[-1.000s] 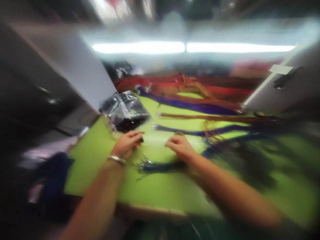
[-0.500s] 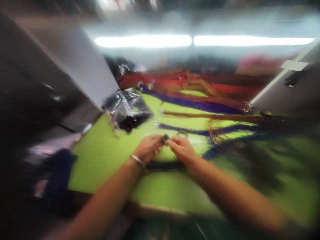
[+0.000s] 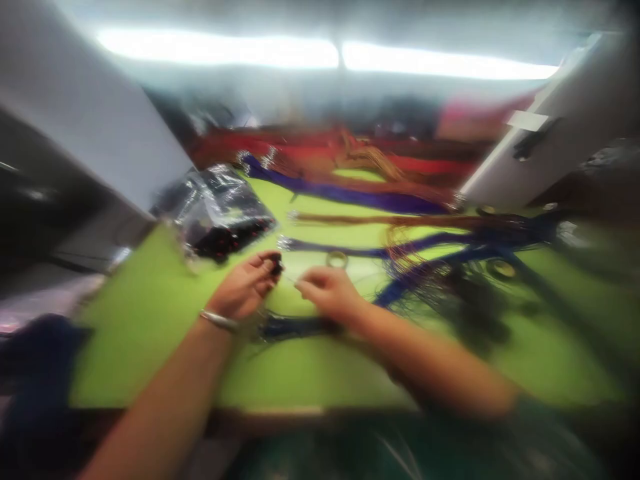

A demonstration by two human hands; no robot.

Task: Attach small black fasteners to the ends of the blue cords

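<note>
My left hand (image 3: 245, 287), with a metal bangle at the wrist, is closed on a small black connector (image 3: 275, 265), held between thumb and fingers. Just to its right, my right hand (image 3: 327, 292) pinches a thin wire (image 3: 291, 279), whose pale end points at the connector; blur hides whether the two touch. Below both hands, a dark blue wire bundle (image 3: 295, 327) lies across the green table (image 3: 165, 347). Behind the right hand sits a roll of yellowish tape (image 3: 337, 259).
A clear plastic bag of black parts (image 3: 220, 217) lies at the back left. Blue-violet (image 3: 350, 193) and brown wire bundles (image 3: 350, 219) stretch across the back. Loose wires tangle at the right near another tape roll (image 3: 501, 269). Grey panels stand on both sides.
The view has shifted, so the table and hands appear further left. My hands have drawn apart, opening a gap between the connector and my right fingertips.
</note>
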